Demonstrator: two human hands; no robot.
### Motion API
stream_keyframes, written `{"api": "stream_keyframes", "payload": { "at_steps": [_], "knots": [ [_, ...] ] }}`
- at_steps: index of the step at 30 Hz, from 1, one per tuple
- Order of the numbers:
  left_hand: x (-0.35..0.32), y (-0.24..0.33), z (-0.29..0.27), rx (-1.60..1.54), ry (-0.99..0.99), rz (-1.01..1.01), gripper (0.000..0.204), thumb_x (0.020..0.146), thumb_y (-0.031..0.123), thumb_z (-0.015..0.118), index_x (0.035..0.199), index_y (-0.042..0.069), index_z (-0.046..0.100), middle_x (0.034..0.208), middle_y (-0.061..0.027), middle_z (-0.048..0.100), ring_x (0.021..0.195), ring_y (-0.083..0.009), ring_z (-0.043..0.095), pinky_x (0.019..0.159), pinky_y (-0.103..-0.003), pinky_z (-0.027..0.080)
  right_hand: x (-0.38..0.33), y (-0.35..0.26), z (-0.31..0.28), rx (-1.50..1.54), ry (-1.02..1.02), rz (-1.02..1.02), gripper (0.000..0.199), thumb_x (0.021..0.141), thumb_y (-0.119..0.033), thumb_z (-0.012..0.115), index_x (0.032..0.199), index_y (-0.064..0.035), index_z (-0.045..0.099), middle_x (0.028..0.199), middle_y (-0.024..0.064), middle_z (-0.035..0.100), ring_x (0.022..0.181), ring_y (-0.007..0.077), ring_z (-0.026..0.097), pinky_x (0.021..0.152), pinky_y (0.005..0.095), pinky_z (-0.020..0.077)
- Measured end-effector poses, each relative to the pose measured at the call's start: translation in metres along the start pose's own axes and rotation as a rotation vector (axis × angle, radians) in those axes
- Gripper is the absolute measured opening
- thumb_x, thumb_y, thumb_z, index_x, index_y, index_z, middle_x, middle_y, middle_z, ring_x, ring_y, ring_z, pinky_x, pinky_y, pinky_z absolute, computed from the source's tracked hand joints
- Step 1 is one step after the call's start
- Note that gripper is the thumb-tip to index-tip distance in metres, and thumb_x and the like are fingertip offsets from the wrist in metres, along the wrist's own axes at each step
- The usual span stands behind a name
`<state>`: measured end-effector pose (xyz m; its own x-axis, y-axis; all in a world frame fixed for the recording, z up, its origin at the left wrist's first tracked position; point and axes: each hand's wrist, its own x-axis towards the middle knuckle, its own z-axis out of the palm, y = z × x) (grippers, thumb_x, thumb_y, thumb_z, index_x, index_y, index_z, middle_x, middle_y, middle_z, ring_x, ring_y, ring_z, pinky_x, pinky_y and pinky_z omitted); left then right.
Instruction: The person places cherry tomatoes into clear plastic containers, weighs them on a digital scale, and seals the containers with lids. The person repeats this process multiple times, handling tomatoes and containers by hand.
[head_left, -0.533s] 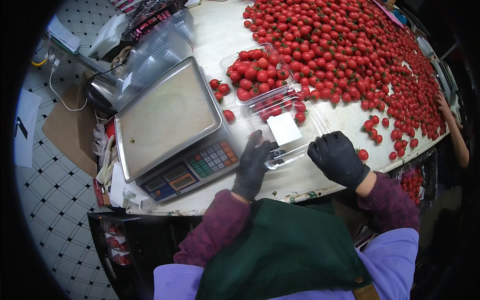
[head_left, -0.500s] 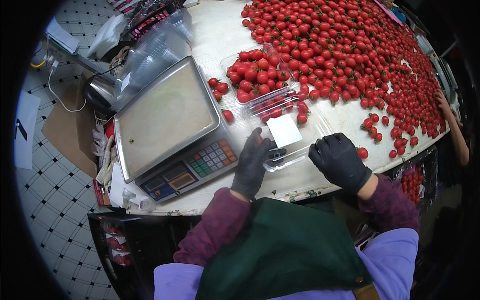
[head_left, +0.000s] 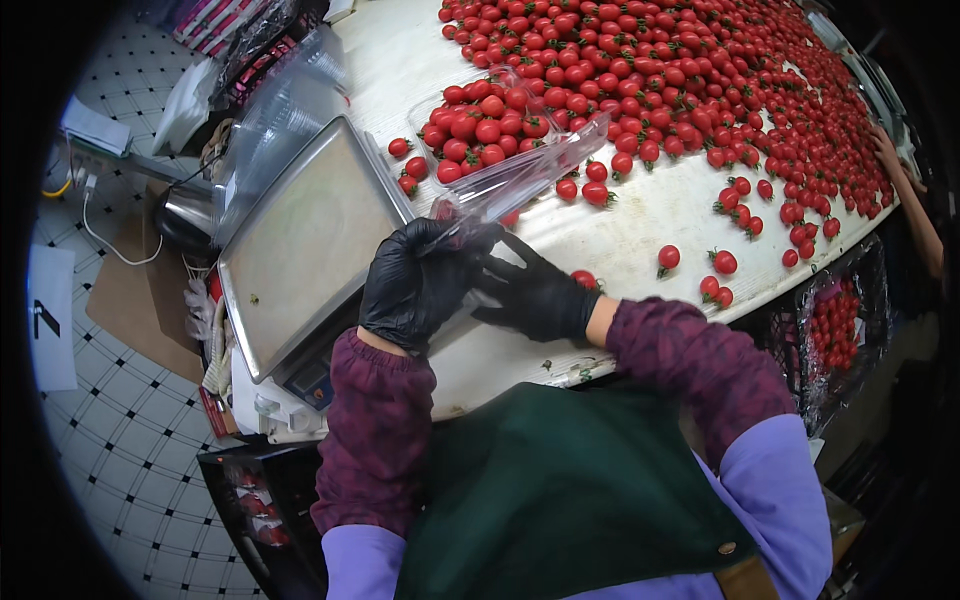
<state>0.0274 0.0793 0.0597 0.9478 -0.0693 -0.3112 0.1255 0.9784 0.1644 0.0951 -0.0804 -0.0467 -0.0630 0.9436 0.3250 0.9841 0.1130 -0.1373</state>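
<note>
Two gloved hands, left hand and right hand, grip one clear clamshell tray.

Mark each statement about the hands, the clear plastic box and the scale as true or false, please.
1. Both hands wear black gloves: the left hand and the right hand. True.
2. The clear plastic clamshell box stands on the flat metal weighing scale. False: the hands hold it beside the scale, above the white table.
3. The scale's metal platform carries a heap of tomatoes. False: no tomatoes lie on it.
4. Many small red tomatoes lie loose on the table. True.
5. The box holds red tomatoes. True.
</note>
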Motion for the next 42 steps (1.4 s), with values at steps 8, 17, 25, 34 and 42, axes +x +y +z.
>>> {"api": "stream_keyframes", "payload": {
  "at_steps": [8,17,25,34,42],
  "knots": [
    [0.004,-0.004,0.005,0.146,0.111,-0.06,0.02,0.084,0.009,0.044,0.086,-0.009,0.051,0.091,-0.0253,0.054,0.081,-0.0288,0.056,0.069,-0.034,0.052,0.008,0.077,-0.004,-0.013,0.072,0.128,0.026,0.079,-0.024,0.051,0.1,-0.0119,0.06,0.118,0.0087,0.053,0.11,0.0291,0.048,0.098,0.05,0.0303],
    [0.005,-0.019,-0.001,0.625,0.258,-0.023,0.039,0.078,0.009,0.057,0.113,-0.003,0.045,0.084,-0.0186,0.063,0.072,-0.0238,0.061,0.059,-0.029,0.047,-0.023,0.108,-0.034,-0.302,0.056,0.407,0.036,0.081,-0.018,0.045,0.116,-0.0134,0.052,0.117,0.0111,0.053,0.107,0.0288,0.047,0.091,0.0526,0.0314],
    [-0.018,-0.061,-0.021,0.787,0.224,0.002,0.057,0.079,0.005,0.054,0.129,-0.004,0.029,0.075,-0.0164,0.059,0.059,-0.0208,0.057,0.05,-0.03,0.045,-0.115,0.126,-0.083,-0.492,-0.246,0.617,0.037,0.082,-0.026,0.05,0.119,-0.0215,0.053,0.134,0.0078,0.038,0.118,0.0324,0.039,0.093,0.0462,0.0327],
    [-0.07,-0.102,-0.091,1.197,0.113,0.021,0.07,0.085,-0.002,0.048,0.14,-0.001,0.006,0.071,-0.0038,0.052,0.067,-0.0119,0.053,0.069,-0.026,0.045,-0.134,0.062,-0.08,-0.385,-0.126,0.639,0.047,0.079,-0.025,0.059,0.124,-0.017,0.05,0.117,0.0089,0.051,0.113,0.0266,0.043,0.095,0.0436,0.0312],
    [-0.079,-0.074,-0.068,1.499,0.115,-0.276,0.059,0.086,0.009,0.06,0.137,0.002,0.031,0.073,0.0019,0.05,0.067,-0.0062,0.048,0.068,-0.021,0.042,-0.111,0.063,-0.092,-0.451,-0.144,0.618,0.04,0.073,-0.027,0.065,0.109,-0.0103,0.056,0.092,0.0075,0.054,0.095,0.027,0.051,0.08,0.0386,0.0381]
  ]
}}
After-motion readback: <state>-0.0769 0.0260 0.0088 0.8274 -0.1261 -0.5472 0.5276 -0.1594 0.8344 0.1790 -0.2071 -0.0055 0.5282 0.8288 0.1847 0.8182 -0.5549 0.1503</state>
